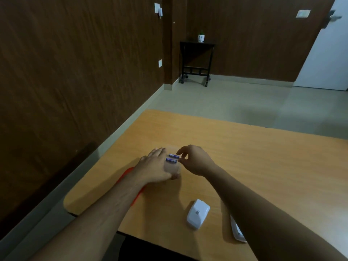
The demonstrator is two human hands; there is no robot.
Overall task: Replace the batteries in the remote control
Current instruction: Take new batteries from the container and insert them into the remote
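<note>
- Batteries (172, 158): two small purple cylinders, side by side in a clear box (171, 167).
- Left hand (157, 167) lies flat, steadying the box.
- Right hand (195, 160), fingers curled, pinches nothing visible.
- White plastic remote (237, 230) lies at the wooden table's (263, 166) near edge.

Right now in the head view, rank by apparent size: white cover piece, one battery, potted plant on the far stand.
1. White cover piece, largest by far, though nearest the camera.
2. Potted plant.
3. Battery, looks close in size to the plant; the plant is much farther away, so that order is unsure.
</note>
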